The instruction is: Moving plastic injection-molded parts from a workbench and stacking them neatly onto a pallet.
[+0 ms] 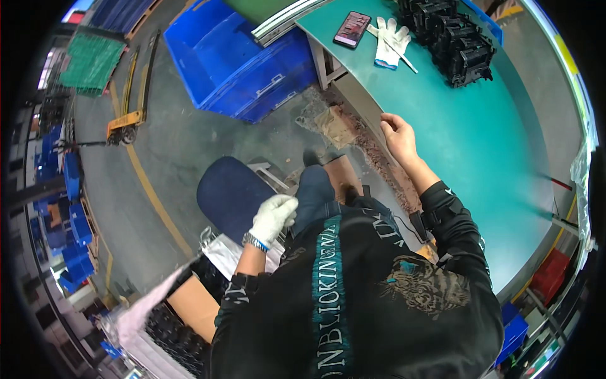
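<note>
My left hand (275, 218) wears a white knit glove and a metal-banded watch on the wrist. Its fingers are curled closed in front of my body, beside the dark blue stool seat (228, 192), and nothing shows in them. Bare, my right hand (398, 136) is over the near edge of the green table (454, 145), its fingers bent in toward the thumb with no object visible. Farther along the tabletop lie a second white glove (388, 43), a thin white stick (407, 60) across it, and a phone (352, 30). Several black plastic parts (464, 54) stand clustered beyond them.
Blue bins (252, 95) stand beyond the table's left end. A yellow pallet jack (126, 123) is parked on the grey floor at left. Behind my left arm is a container with cardboard (194, 306) and black parts (170, 341). Debris (344, 126) lies along the table's base.
</note>
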### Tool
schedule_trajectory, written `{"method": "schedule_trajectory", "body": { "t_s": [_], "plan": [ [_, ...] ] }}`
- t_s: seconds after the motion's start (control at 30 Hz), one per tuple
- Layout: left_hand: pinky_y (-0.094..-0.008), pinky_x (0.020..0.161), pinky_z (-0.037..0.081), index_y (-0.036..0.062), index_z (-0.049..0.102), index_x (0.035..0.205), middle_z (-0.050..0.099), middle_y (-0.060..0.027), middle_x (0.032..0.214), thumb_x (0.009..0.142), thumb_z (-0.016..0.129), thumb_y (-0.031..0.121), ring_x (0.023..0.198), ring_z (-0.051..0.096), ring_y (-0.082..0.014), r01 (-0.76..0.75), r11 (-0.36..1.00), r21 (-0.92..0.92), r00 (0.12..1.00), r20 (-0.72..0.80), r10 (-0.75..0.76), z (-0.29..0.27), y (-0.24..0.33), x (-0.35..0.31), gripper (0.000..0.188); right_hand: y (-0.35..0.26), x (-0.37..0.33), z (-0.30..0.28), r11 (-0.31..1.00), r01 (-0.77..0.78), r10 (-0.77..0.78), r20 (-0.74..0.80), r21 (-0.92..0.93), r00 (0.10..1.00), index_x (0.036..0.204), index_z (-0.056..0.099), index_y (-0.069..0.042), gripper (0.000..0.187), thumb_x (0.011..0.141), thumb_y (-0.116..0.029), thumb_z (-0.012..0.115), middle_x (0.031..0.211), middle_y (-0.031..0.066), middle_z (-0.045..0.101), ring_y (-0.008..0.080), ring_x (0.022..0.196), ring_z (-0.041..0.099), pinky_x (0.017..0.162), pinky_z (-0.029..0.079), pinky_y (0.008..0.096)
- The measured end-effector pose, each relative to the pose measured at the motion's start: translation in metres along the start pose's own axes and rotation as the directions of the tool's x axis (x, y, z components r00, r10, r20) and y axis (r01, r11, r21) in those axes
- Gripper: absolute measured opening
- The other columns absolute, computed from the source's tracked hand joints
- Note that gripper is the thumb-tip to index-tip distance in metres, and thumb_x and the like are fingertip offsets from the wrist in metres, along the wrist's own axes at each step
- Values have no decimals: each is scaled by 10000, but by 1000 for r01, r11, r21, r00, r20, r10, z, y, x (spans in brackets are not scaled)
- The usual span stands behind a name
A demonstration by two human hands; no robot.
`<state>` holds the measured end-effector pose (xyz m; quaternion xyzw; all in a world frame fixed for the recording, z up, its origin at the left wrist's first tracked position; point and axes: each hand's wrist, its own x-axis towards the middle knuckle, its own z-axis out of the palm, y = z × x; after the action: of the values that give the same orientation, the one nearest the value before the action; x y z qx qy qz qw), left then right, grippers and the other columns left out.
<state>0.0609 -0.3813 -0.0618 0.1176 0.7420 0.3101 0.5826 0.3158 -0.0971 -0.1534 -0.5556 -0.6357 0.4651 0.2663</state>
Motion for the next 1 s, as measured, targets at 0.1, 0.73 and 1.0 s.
{"method": "schedule_trajectory", "body": {
  "t_s": [0.1, 0.73, 1.0],
  "plan": [
    [-242, 596, 507, 37, 675, 1061, 656, -21, 840, 953, 658, 278, 690, 610, -96, -6, 999, 51, 996, 91, 1, -11, 45, 39, 265, -25, 15, 4, 997, -48, 49, -16, 67, 999, 1153, 698, -16, 233, 955, -131, 656, 1025, 105, 731, 142, 927, 675, 851, 534, 291],
    [-244, 602, 485, 59, 714, 1059, 659, 7, 819, 901, 694, 260, 641, 567, -66, -97, 915, 392, 971, 240, 0, -38, 184, 123, 257, -108, 76, -7, 715, 275, -351, 9, -643, 936, 1142, 740, -116, 288, 868, -202, 722, 958, 83, 610, 297, 934, 571, 844, 447, 412],
    [-236, 603, 478, 50, 714, 1068, 654, 14, 803, 897, 702, 259, 622, 554, -58, 46, 926, 376, 978, 173, -118, -22, 214, 130, 270, -90, 81, -16, 766, 303, -301, 100, -567, 948, 1178, 731, -135, 331, 869, -255, 727, 907, 55, 557, 272, 909, 521, 830, 417, 401]
  ]
}}
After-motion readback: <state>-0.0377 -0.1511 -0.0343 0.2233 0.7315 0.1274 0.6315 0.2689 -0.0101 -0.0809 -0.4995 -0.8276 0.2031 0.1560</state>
